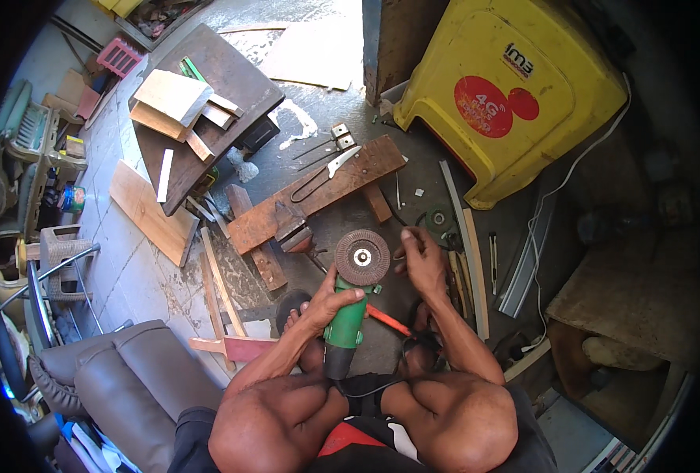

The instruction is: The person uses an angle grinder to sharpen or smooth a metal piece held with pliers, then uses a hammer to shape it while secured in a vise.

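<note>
Head view: where to find the green grinder (342,325)?

"Near the centre, on the near side of the wooden beam (330,191), with the sanding disc (363,272) at the far end. Clamped in the left grip (336,306), fingers wrapped round the body."

"And the right grip (425,268)?"

"Just right of the sanding disc, apart from it, fingers curled. Cannot tell whether pinching anything small."

"Worst worry?"

"Skin against the abrasive, judging by such closeness. Possible cause: an accidental start with bare fingertips beside the rim. No gloves on either side."

"Spinning now?"

"Probably not, judging by a crisp edge and a clear hub. Cannot tell about the power, though."

"Anything lower down?"

"Bare feet (421,361) close by, left and right. Could take a nasty knock after a slip from a one-handed hold."

"And the dark cord (376,392)?"

"Trailing at the near end, between the legs. Could snag on an ankle and tug the machine sideways."

"Clutter?"

"Plenty. Orange bar (385,318) just right of the body, wooden strip (476,272) farther right, offcuts (173,94) piled on the desk (251,91) far left. Easy to bump the bar especially, given a careless swing to the right in so tight a space."
</note>
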Demonstrator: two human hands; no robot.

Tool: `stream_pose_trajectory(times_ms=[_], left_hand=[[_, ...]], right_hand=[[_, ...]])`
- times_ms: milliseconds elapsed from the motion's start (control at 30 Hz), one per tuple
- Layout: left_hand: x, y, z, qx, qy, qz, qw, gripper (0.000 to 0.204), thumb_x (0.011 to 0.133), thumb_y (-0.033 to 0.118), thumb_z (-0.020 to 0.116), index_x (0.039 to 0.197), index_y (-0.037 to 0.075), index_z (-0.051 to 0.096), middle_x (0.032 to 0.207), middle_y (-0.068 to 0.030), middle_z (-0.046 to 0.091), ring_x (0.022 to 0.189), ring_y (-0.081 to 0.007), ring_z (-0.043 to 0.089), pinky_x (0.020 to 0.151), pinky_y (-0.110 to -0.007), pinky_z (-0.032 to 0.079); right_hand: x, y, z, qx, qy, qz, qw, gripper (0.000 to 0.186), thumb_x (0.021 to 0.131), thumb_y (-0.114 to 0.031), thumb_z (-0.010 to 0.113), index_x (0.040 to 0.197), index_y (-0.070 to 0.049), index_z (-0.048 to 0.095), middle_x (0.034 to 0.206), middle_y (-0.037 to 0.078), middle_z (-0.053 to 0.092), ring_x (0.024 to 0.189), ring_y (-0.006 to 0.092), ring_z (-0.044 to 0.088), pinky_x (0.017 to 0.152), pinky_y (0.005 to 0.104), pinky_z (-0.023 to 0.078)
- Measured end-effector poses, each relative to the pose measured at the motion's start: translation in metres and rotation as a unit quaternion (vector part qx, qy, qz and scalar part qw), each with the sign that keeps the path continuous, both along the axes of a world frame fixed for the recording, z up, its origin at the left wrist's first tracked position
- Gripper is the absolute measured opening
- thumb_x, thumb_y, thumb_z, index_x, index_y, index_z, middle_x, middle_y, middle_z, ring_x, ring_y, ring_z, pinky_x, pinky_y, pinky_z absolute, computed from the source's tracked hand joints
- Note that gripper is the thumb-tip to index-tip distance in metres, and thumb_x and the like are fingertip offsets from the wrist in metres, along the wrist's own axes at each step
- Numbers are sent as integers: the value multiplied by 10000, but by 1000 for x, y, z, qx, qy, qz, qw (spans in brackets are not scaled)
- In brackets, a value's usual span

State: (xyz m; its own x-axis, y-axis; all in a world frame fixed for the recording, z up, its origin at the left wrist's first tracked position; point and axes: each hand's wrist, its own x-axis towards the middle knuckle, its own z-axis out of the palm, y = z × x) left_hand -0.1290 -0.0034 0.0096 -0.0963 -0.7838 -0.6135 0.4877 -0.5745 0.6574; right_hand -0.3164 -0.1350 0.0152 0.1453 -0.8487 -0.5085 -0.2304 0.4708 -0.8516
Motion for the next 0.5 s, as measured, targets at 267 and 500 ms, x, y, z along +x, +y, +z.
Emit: stream_pose_trajectory(times_ms=[267,500], left_hand=[[-8,-4,-1,14,17,-7,1000,960,859,198,790,1619,112,209,1202,-178,620,755,-261,731,675,-374,615],[5,3,-6,-7,-15,-3,1000,917,860,201,801,1585,100,250,1149,-175,639,758,-262,730,666,-362,611]], right_hand=[[-12,33,-118,-316,166,285,890,284,937,-142,684,1213,-82,660,1201,205,646,1055,432,680,867,552,549],[-14,3,-13,-214,136,43,966,168,908,-147,740,1058,-71,746,983,132,741,949,340,696,815,426,562]])
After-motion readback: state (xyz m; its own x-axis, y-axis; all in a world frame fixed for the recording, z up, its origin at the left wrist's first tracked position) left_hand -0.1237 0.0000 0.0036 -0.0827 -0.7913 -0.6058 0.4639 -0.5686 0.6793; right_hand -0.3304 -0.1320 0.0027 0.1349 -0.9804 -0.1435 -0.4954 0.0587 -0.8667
